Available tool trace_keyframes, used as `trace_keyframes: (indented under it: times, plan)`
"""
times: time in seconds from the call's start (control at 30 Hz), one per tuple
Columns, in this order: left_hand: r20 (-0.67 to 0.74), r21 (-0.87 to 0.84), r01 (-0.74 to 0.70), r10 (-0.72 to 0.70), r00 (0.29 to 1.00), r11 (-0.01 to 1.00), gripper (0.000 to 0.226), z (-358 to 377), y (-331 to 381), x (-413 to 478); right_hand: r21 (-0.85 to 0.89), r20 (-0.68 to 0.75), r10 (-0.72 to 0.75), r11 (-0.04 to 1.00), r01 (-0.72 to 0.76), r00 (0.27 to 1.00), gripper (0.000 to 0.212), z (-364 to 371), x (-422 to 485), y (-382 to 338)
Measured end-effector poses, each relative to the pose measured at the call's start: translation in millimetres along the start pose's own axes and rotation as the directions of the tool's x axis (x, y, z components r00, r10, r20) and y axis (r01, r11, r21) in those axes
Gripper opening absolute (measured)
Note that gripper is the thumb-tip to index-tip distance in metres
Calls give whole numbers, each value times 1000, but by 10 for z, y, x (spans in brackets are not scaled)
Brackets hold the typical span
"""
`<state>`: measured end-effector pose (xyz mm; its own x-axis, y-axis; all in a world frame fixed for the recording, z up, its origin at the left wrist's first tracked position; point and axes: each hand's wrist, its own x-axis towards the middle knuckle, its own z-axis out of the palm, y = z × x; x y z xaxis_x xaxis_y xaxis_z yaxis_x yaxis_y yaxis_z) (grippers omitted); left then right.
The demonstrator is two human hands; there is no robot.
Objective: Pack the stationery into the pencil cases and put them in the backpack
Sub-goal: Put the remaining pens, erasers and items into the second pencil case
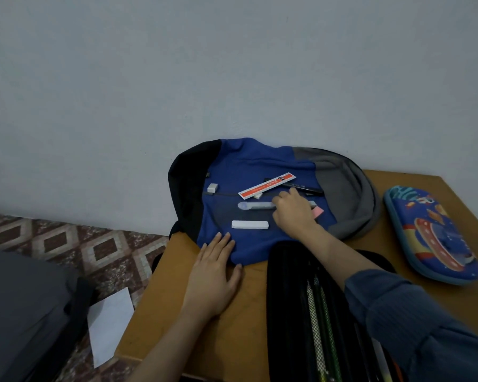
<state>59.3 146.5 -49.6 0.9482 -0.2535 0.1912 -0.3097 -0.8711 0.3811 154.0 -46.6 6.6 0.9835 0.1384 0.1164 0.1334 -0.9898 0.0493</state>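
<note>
Ruler [267, 186] on backpack [260, 161] — case [431, 232] right.

Brown wooden table [232, 326]. Lying flat on it: blue backpack [260, 161], black mesh pencil case [293, 299], rocket-print pencil case [431, 235].

Right hand [294, 213] covers pen [255, 205] end; black case [287, 277] cropped

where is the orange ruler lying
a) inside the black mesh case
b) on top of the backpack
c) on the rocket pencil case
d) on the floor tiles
B: the ruler lies flat on the blue front of the backpack, just beyond the right hand, which curls over a pen.
</note>
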Motion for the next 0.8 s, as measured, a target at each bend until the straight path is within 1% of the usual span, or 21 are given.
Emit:
trace_keyframes:
  times: [0.07,0.13,0.2,0.27,0.3,0.33,0.4,0.43,0.5,0.57,0.6,0.67,0.7,0.73,0.8]
  plan:
    - [2,-13,2,-2,1000,1000,82,-6,12,3,122,-121,31,992,-16,992,32,-40,-8,44]
    - [16,-12,1,0,1000,1000,82,-9,-1,7,319,-276,107,948,-14,955,30,-107,0,78]
    - [15,-6,0,0,1000,1000,83,-4,-11,10,500,-368,207,866,6,907,23,-223,-18,107]
    - [8,-6,-5,5,1000,1000,84,-5,0,9,618,-429,294,785,40,854,18,-367,-70,141]
    - [9,-4,-5,5,1000,1000,84,-11,2,7,676,-436,347,735,49,830,17,-458,-108,145]
    - [8,-11,-7,7,1000,1000,85,-10,14,-2,731,-434,394,679,61,810,14,-540,-157,167]
    - [13,-34,-8,8,1000,999,83,-17,9,-13,818,-390,456,571,74,800,4,-674,-242,216]
    - [15,-56,-6,7,1000,998,80,-24,20,-23,847,-367,474,527,76,800,12,-729,-310,249]
    - [5,-161,38,-38,999,986,61,-66,49,-12,894,-304,480,441,73,823,29,-781,-430,317]
    - [-22,-277,85,-95,995,957,40,-132,172,-18,919,-233,467,393,36,853,30,-789,-569,369]
    - [-51,-307,68,-88,995,949,30,-157,269,-30,925,-199,462,379,11,864,28,-777,-627,389]
    - [-114,-272,-18,-13,993,962,12,-187,514,-74,942,-116,461,333,-50,880,28,-733,-724,425]
    - [-107,-229,-64,40,993,971,10,-192,637,-106,947,-74,457,310,-81,886,28,-707,-770,439]
    - [-60,-184,-92,82,995,979,12,-189,755,-140,949,-36,451,295,-110,892,27,-683,-812,450]
    - [80,-54,-95,100,992,994,20,-164,927,-197,943,23,436,289,-164,899,26,-655,-894,468]
